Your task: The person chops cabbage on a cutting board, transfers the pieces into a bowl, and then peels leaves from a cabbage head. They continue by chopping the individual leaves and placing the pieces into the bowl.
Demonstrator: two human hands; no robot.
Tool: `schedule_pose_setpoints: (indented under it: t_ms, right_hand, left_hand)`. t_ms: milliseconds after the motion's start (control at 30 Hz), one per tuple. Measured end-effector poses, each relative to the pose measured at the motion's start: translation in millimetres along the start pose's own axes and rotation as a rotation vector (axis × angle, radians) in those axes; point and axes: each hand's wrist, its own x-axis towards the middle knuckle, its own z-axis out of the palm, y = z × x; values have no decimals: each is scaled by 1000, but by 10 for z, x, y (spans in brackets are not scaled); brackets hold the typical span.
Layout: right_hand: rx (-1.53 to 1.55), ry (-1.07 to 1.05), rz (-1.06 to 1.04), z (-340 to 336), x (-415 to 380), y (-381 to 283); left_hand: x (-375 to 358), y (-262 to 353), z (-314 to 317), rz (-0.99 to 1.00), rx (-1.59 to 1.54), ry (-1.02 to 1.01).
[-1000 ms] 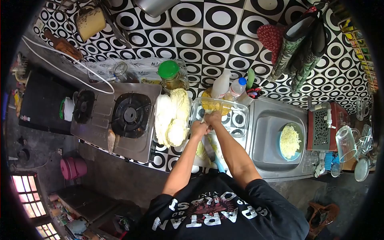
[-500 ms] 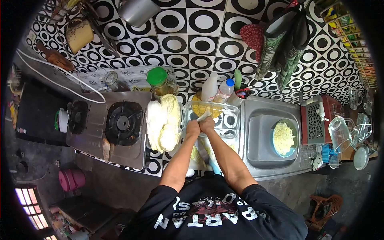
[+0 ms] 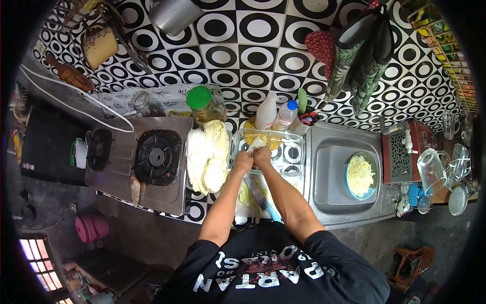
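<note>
Gripping: left hand (image 3: 244, 161) and right hand (image 3: 261, 157), both closed on a pale piece (image 3: 256, 144) above the tray (image 3: 302, 151).
Knife (image 3: 256, 193): between tray and shirt (image 3: 268, 253).
Cabbages (image 3: 216, 139): left of tray.

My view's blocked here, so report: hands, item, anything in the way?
Left hand, right hand: close together, gripping pale piece. Clear container beneath. Knife lies unheld nearby; nothing visibly blocking.

The held piece (image 3: 256, 144) is whitish, the tiles (image 3: 258, 27) ringed in black and white
</note>
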Motion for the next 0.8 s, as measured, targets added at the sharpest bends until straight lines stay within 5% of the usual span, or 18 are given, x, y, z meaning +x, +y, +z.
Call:
schedule_pose_setpoints:
  t_ms: [133,567,800]
  right_hand:
    - [93,13,218,21,94,-62]
    - [206,-18,183,24,-15,-92]
    - [705,-116,222,681,350,429]
  left_hand:
    - [20,-160,121,-93,-244,-5]
    - [-409,-67,75,-120,-589,-42]
    - [-169,-135,210,-167,-624,55]
